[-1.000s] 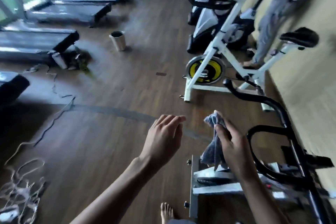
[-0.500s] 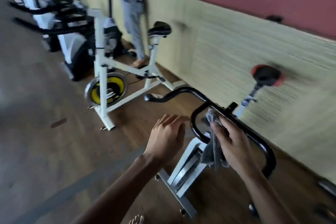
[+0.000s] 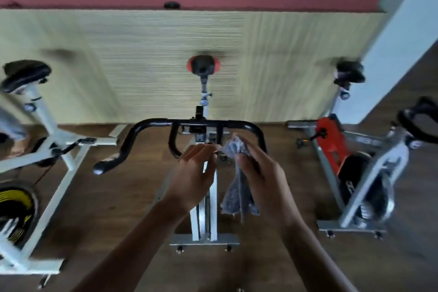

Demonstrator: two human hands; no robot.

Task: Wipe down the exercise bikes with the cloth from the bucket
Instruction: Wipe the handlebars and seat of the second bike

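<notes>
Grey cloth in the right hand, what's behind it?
The middle bike's black handlebar above, wooden floor below. The cloth, gripped by the right hand, hides part of the bar's inner loop.

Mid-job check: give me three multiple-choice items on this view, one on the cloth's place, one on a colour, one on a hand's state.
1. Where is the cloth?
A. on the middle saddle
B. in the right hand, by the black handlebar
C. on the floor
2. What colour marks the left bike's flywheel?
A. yellow
B. green
C. blue
3. What is the right hand doing?
A. hanging open, empty
B. gripping the cloth
C. resting on a saddle
Answers: B, the cloth hangs from the right hand; A, yellow stripes show on the dark wheel; B, its fingers curl round the cloth.
</notes>
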